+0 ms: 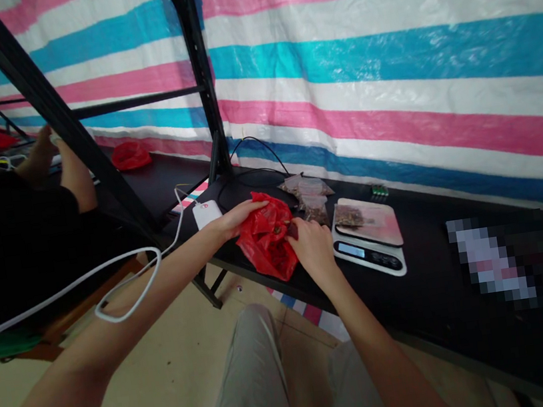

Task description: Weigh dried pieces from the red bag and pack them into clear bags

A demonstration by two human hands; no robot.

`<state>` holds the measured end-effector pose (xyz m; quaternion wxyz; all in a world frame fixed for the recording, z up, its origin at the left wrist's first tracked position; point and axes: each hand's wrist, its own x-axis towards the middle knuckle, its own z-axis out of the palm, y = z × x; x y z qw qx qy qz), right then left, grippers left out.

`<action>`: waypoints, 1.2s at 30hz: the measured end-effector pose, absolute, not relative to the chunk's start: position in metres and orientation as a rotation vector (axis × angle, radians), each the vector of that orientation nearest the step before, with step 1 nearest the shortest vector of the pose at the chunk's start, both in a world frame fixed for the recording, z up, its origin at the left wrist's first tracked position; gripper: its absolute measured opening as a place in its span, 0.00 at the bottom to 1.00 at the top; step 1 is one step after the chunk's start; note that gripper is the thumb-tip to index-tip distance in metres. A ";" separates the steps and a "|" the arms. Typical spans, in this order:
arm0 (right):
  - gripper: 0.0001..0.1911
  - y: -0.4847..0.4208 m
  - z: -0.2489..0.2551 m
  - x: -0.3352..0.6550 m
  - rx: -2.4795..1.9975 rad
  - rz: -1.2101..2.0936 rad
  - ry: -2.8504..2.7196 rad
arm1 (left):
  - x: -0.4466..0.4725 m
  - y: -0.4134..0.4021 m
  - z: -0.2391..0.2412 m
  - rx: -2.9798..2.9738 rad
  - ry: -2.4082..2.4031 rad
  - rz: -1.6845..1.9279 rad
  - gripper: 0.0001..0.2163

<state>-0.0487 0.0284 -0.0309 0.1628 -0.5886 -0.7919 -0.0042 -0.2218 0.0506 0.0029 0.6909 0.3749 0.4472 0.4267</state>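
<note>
A crumpled red plastic bag (pixel 270 247) stands at the near edge of the black table, its mouth spread and some brown bits showing inside. My left hand (pixel 244 217) grips the bag's rim on the left. At the bag's right side is my right hand (pixel 312 245), fingers curled around something small and dark at the opening, too hidden to name. To the right, a white kitchen scale (pixel 371 267) with a lit display carries a small clear bag of dried brown material (pixel 351 214). Several similar filled clear bags (pixel 312 201) lie behind my right hand.
A white power bank (pixel 207 214) with a white cable lies left of the red bag. Green batteries (pixel 379 191) sit behind the scale. A black metal shelf post (pixel 202 71) rises at the left, with another person (pixel 16 219) beyond it. Striped sheeting (pixel 385 79) hangs behind the table.
</note>
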 end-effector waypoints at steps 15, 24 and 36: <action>0.15 0.025 -0.040 -0.049 -1.604 0.019 -2.232 | -0.228 0.053 0.016 0.906 1.128 0.918 0.05; 0.15 0.018 -0.047 -0.046 -1.551 -0.042 -2.219 | -0.219 0.056 0.016 0.939 1.221 0.893 0.06; 0.14 0.018 -0.046 -0.046 -1.566 0.001 -2.200 | -0.226 0.054 0.028 1.046 1.288 0.798 0.08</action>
